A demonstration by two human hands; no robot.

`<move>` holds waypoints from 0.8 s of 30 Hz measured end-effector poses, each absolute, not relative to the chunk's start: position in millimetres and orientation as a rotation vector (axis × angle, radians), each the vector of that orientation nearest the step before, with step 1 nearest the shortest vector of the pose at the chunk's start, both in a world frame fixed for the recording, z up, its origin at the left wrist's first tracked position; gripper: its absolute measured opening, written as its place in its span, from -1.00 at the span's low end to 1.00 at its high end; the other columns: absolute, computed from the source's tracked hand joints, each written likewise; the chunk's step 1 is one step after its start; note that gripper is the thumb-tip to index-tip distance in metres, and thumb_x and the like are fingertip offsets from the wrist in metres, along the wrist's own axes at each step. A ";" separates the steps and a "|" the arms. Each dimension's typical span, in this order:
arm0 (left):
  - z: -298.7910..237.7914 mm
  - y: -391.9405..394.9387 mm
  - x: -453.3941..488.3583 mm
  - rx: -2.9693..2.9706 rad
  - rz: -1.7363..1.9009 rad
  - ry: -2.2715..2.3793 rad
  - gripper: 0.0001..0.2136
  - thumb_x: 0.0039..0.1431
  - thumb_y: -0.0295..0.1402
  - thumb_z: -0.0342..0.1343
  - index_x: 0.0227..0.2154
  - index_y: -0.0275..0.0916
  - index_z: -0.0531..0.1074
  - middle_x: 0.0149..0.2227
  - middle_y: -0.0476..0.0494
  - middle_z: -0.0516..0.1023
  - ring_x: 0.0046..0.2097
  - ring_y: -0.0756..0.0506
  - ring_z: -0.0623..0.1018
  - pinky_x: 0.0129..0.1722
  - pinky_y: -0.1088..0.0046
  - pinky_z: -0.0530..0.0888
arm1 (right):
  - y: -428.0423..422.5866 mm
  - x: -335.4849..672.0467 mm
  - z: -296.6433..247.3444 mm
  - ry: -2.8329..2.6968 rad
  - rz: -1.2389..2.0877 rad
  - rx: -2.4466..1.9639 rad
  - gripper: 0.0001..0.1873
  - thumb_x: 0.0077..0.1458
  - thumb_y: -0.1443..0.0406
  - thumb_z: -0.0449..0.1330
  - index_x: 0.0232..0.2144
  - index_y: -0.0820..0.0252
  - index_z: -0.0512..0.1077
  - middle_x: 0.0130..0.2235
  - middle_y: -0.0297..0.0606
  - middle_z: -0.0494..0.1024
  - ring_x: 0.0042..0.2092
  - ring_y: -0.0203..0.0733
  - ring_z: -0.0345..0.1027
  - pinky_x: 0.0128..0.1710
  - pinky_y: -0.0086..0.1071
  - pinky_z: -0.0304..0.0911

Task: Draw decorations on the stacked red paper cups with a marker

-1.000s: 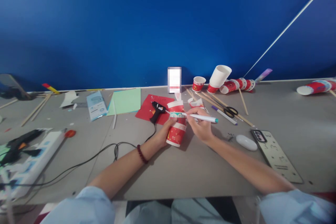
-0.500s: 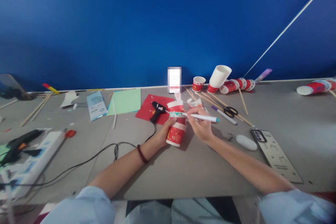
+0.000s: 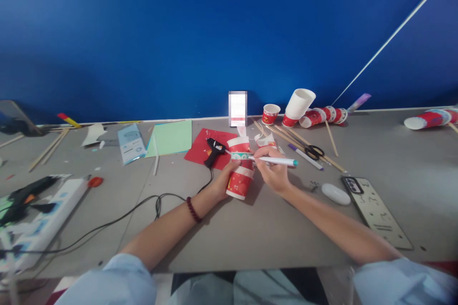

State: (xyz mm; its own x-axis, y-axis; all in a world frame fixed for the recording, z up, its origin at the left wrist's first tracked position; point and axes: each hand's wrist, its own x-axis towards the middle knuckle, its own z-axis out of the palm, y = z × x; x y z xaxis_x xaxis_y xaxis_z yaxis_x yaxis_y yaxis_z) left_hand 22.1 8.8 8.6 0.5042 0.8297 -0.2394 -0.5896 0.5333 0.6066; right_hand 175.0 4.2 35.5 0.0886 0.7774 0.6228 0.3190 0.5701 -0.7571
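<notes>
My left hand (image 3: 226, 178) is closed around a red and white paper cup stack (image 3: 240, 182), tilted slightly, its thumb on the side facing me. A green and white patterned band runs around the stack's upper part. My right hand (image 3: 272, 170) grips a white marker (image 3: 275, 160) with a teal end pointing right. The marker's tip is at the green band; whether it touches cannot be made out. Behind the cups a black glue gun (image 3: 215, 151) lies on a red paper sheet (image 3: 198, 145).
Scissors (image 3: 315, 152), a purple-capped marker (image 3: 306, 156) and wooden sticks lie right of my hands. A white mouse (image 3: 336, 194) and a phone (image 3: 379, 212) are nearer me. More cups (image 3: 299, 105) stand by the blue wall. A power strip (image 3: 50, 221) and black cable (image 3: 132, 209) occupy the left.
The marker has tilted very slightly, its teal end a touch lower and left, with a tiny shift of my right fingers. The left hand and cup stack look the same.
</notes>
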 end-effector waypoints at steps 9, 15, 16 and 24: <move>7.6 8.5 21.8 0.495 0.886 0.550 -0.59 -0.05 -0.23 0.32 -0.16 -0.36 0.47 -0.37 -0.20 0.62 -0.38 -0.11 0.59 -0.30 0.41 0.51 | 4.7 175.8 34.4 -1.492 0.447 -0.973 -0.90 0.05 0.38 0.15 -0.47 0.12 0.40 -0.49 -0.36 0.50 -0.42 -0.24 0.39 -0.38 -0.35 0.31; 9.2 8.4 23.1 0.489 0.902 0.545 -0.62 -0.03 -0.25 0.31 -0.17 -0.37 0.48 -0.36 -0.21 0.62 -0.37 -0.10 0.59 -0.29 0.41 0.51 | 5.0 176.1 34.1 -1.512 0.425 -0.957 -0.90 0.04 0.39 0.15 -0.48 0.12 0.40 -0.47 -0.34 0.52 -0.42 -0.23 0.40 -0.40 -0.35 0.30; 9.3 8.4 23.1 0.486 0.905 0.546 -0.62 -0.03 -0.25 0.30 -0.16 -0.37 0.47 -0.35 -0.20 0.62 -0.37 -0.10 0.59 -0.29 0.40 0.51 | 5.0 176.1 34.0 -1.511 0.427 -0.957 -0.90 0.04 0.39 0.15 -0.48 0.12 0.40 -0.47 -0.34 0.52 -0.41 -0.23 0.40 -0.39 -0.35 0.30; 7.9 8.2 23.0 0.473 0.907 0.543 -0.60 -0.05 -0.25 0.32 -0.17 -0.37 0.47 -0.32 -0.21 0.62 -0.35 -0.10 0.59 -0.30 0.42 0.52 | 5.3 175.6 34.2 -1.509 0.429 -0.964 -0.90 0.03 0.39 0.15 -0.48 0.11 0.40 -0.47 -0.34 0.52 -0.37 -0.20 0.44 -0.34 -0.33 0.34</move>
